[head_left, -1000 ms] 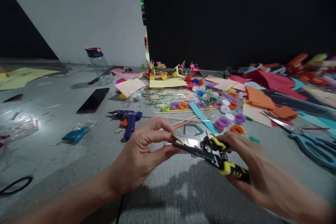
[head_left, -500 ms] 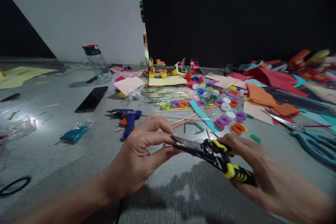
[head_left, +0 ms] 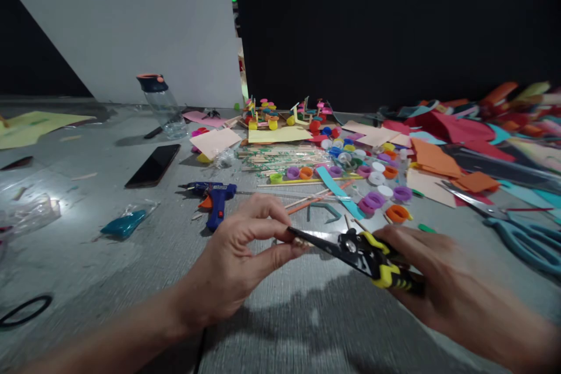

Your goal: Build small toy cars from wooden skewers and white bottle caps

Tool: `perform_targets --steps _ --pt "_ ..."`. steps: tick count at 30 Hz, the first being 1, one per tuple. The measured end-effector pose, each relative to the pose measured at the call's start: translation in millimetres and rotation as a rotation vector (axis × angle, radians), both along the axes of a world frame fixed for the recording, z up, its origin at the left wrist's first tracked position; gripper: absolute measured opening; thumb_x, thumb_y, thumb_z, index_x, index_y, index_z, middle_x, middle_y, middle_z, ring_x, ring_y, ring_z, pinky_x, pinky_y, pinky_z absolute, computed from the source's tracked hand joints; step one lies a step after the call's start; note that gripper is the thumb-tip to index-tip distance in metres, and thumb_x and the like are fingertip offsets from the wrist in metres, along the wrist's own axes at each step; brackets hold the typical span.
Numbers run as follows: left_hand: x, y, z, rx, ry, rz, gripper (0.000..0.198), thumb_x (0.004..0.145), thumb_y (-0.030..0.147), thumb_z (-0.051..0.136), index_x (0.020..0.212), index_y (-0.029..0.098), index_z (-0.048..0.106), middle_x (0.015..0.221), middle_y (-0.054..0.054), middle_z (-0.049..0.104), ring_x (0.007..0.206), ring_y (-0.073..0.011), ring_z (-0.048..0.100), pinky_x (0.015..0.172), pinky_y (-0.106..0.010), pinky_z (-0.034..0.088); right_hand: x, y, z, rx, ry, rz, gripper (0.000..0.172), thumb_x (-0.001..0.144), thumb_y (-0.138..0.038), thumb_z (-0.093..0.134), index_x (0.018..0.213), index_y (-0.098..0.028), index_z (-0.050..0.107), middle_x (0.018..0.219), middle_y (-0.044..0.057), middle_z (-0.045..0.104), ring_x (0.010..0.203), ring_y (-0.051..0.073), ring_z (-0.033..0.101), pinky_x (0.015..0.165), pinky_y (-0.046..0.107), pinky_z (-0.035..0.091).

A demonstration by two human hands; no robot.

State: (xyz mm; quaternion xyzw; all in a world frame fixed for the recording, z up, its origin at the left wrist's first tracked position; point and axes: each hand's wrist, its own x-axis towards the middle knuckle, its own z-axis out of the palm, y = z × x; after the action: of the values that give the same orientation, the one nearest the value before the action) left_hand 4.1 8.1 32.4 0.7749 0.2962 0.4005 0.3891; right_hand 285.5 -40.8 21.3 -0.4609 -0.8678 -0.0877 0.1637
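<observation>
My right hand [head_left: 438,280] grips the yellow-and-black handles of a pair of cutting pliers [head_left: 359,248], whose dark jaws point left. My left hand [head_left: 236,251] pinches a small wooden stick piece [head_left: 300,241] between thumb and forefinger, right at the jaw tips. Both hands hover low over the grey table [head_left: 280,327], near its front.
A blue glue gun [head_left: 213,198] lies just beyond my left hand. Behind it are coloured bottle caps [head_left: 372,187], wooden sticks [head_left: 280,159], paper sheets [head_left: 433,160], a phone [head_left: 152,166] and a water bottle [head_left: 162,106]. Teal scissors [head_left: 521,236] lie at the right.
The pliers' jaws have come together on the stick piece, and the handles have drawn closer in my right hand. Both hands shifted slightly; the view barely moved.
</observation>
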Motion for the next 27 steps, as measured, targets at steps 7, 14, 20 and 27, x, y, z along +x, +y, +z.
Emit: perform_targets --steps 7,14,20,27 --pt "-1 3 -2.9 0.012 0.033 -0.001 0.005 0.088 0.02 0.073 0.085 0.023 0.076 0.096 -0.003 0.06 0.099 -0.019 0.056 0.094 -0.037 0.044 1 1 2.8 0.063 -0.039 0.028 0.031 0.079 -0.023 0.05 0.109 -0.023 0.047 0.1 0.015 0.071 0.082 0.029 0.071 0.058 0.035 0.057" --pt "-1 2 -5.2 -0.013 0.011 -0.005 0.006 0.088 0.017 0.073 0.086 0.022 0.076 0.095 -0.002 0.06 0.097 -0.0178 0.056 0.092 -0.035 0.045 -2 1 4.8 0.018 -0.038 -0.014 0.025 0.077 -0.021 0.053 0.102 -0.023 0.049 0.098 0.014 0.071 0.077 0.029 0.069 0.056 0.036 0.055" --pt "1 3 -0.4 -0.187 -0.085 0.001 0.007 0.085 0.022 0.076 0.086 0.027 0.08 0.095 -0.002 0.061 0.096 -0.0174 0.056 0.088 -0.031 0.047 1 1 1.0 -0.002 0.027 -0.036 0.023 0.082 -0.02 0.051 0.105 -0.023 0.05 0.081 0.006 0.069 0.066 0.025 0.068 0.053 0.034 0.051" --pt "0 7 2.9 -0.589 -0.275 0.008 0.012 0.086 0.025 0.075 0.074 0.025 0.079 0.086 0.001 0.071 0.09 -0.0123 0.061 0.083 -0.022 0.045 13 3 -16.7 0.038 0.098 -0.155 0.053 0.085 -0.038 0.055 0.134 -0.025 0.043 0.11 0.013 0.074 0.089 0.032 0.074 0.064 0.039 0.062"
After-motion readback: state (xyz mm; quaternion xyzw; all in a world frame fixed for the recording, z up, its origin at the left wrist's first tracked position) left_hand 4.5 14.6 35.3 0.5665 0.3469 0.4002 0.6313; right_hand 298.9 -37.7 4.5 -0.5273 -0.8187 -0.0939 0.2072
